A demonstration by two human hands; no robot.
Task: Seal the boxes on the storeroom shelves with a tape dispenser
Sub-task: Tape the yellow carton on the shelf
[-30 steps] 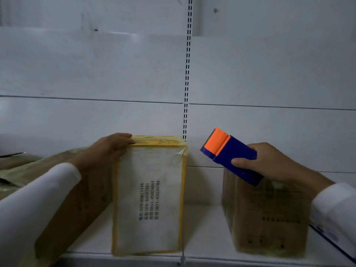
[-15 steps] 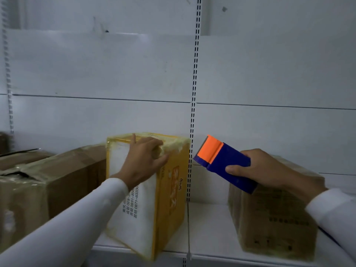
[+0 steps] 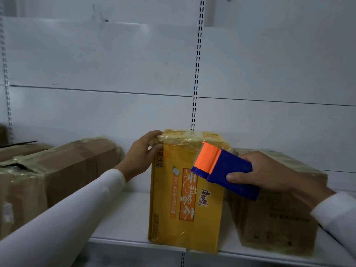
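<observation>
A tall yellow box (image 3: 173,214) with orange print stands upright at the front of the white shelf (image 3: 123,218), its top wrapped in clear tape. My left hand (image 3: 141,158) grips its upper left corner, fingers curled over the top edge. My right hand (image 3: 269,173) holds a blue tape dispenser (image 3: 229,172) with an orange front plate. The dispenser's toothed edge points left, in front of the box's upper right part. Whether it touches the box I cannot tell.
A brown taped carton (image 3: 277,212) stands right of the yellow box, partly behind my right hand. A larger brown carton (image 3: 57,174) lies to the left. A slotted upright (image 3: 197,74) runs down the white back panel.
My left hand has turned the yellow box so its printed yellow face looks at me. The dispenser has come in front of the box's upper right part.
</observation>
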